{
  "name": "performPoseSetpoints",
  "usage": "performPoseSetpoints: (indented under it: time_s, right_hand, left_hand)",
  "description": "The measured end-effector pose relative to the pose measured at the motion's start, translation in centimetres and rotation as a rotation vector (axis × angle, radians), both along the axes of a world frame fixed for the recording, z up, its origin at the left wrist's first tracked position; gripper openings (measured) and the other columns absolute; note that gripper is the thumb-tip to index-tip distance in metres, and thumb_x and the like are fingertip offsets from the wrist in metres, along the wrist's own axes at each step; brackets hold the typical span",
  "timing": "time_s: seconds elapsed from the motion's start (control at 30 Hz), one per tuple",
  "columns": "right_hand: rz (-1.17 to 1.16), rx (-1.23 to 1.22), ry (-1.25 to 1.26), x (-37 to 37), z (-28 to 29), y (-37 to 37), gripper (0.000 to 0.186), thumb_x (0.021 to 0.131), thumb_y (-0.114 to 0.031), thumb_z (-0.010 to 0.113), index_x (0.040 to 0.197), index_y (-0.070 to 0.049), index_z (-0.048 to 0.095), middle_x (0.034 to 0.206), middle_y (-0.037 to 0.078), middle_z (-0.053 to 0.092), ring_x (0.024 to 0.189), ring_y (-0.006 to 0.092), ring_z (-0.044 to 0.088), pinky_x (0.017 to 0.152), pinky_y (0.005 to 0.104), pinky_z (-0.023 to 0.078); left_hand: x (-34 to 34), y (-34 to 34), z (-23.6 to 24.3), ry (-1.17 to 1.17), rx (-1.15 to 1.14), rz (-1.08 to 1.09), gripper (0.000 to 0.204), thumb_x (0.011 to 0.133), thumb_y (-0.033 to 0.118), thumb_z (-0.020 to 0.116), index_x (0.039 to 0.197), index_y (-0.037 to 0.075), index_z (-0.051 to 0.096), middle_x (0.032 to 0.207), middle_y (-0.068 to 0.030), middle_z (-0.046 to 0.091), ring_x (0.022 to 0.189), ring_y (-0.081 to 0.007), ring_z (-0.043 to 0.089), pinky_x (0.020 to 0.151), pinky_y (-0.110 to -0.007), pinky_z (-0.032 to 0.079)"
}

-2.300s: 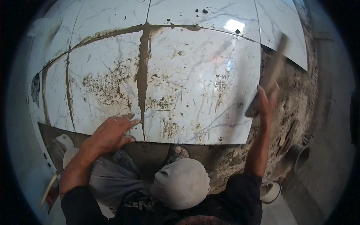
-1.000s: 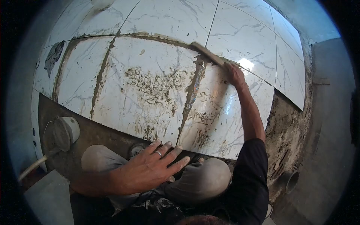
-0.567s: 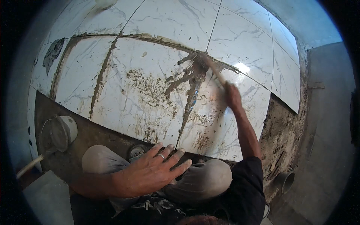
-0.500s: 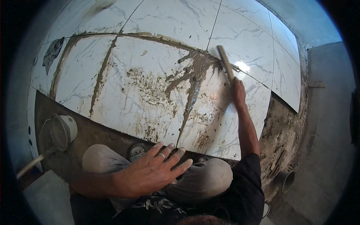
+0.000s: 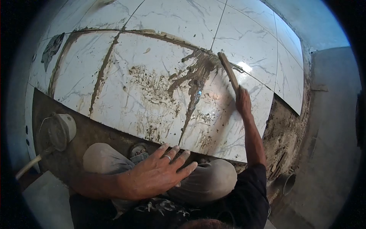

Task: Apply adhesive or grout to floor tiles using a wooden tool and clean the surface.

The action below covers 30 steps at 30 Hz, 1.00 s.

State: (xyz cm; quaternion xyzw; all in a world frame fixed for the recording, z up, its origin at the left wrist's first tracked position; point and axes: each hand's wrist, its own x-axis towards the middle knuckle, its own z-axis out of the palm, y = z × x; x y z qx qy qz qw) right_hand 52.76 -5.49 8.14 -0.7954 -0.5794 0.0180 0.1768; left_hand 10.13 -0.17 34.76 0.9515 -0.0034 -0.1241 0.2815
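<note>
My right hand (image 5: pixel 243 100) grips one end of a flat wooden stick (image 5: pixel 228 69), whose far end lies over the tiles beside a wet brown mortar smear (image 5: pixel 204 65). Beneath it is a marbled white floor tile (image 5: pixel 228 129), streaked with mud. A mortar-filled joint (image 5: pixel 189 114) runs from the smear toward me. My left hand (image 5: pixel 156 171), wearing a ring, is spread open in front of my knees near the tiles' front edge and holds nothing.
A mortar-crusted bucket (image 5: pixel 66 131) with a long handle leaning in it stands at the left. A dark rag (image 5: pixel 52 49) lies on the far-left tiles. Rough bare ground (image 5: pixel 286 126) and a round container (image 5: pixel 288 184) are at the right, beside a grey wall (image 5: pixel 333 126).
The stick's far end has come slightly nearer to me and left, with my right hand a little lower. My left hand has hardly moved.
</note>
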Motion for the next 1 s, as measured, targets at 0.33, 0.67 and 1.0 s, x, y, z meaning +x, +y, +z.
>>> performPoseSetpoints:
  time_s: [0.33,0.67,1.0]
  right_hand:
    - [0.173,-0.334,-0.157,0.7,1.2,-0.7,0.051,0.079,-0.002,0.047,0.129,-0.01,0.045,0.121,0.015,0.052,0.107,0.036,0.051,0.088,0.0453,0.043]
    - [-0.13,-0.244,0.02,-3.1,-0.3,-9.8,0.056,0.076,0.0,0.053,0.131,-0.004,0.042,0.106,0.022,0.055,0.097,0.0395,0.054,0.08,0.0463,0.045]
    - [-0.131,-0.044,0.151,-1.1,-2.4,-1.1,0.039,0.088,-0.014,0.053,0.126,-0.005,0.047,0.112,0.02,0.056,0.101,0.0364,0.056,0.083,0.0413,0.046]
  left_hand:
    - [-0.7,-0.3,0.3,0.009,0.021,0.051,0.06,0.088,0.036,0.055,0.138,0.009,0.035,0.133,-0.0223,0.042,0.121,-0.037,0.045,0.103,-0.052,0.03]
    - [-3.1,9.4,-2.7,0.186,0.037,0.322,0.067,0.077,0.029,0.069,0.135,0.01,0.041,0.139,-0.0178,0.04,0.125,-0.0316,0.043,0.105,-0.046,0.029]
    - [-10.2,3.1,-23.8,0.185,0.208,0.374,0.088,0.067,0.029,0.078,0.141,0.017,0.032,0.148,-0.0141,0.025,0.135,-0.0381,0.025,0.108,-0.057,0.019]
